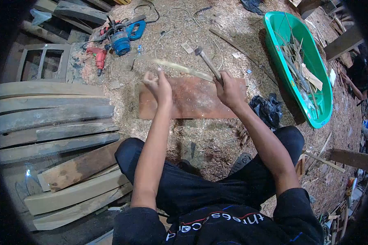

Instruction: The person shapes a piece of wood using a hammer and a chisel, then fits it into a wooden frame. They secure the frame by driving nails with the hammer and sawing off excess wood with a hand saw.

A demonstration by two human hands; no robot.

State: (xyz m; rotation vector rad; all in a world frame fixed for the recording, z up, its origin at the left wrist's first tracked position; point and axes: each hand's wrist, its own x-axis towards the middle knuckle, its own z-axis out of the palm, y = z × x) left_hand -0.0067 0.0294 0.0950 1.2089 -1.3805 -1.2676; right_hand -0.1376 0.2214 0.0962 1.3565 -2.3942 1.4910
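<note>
My right hand (230, 90) is wrapped around the handle of a hammer (209, 62), whose head points up and to the left. A thin, pale wood strip (184, 68) slants across in front of me, its right end against my right hand; whether the fingers grip it too is hidden. The strip's left end is blurred. My left hand (158, 86) is raised just below the strip, fingers loosely bent and apart, with the thumb tip close to it. Beneath both hands lies a flat reddish-brown board (188, 100) on the ground.
A blue router (122, 41) and a red drill (97, 59) lie at upper left. Curved wooden pieces (55, 116) are stacked on the left. On the right stand a green tub (270, 28) of wood scraps and a black plastic bag (266, 109). Another person's arm (353, 87) shows far right.
</note>
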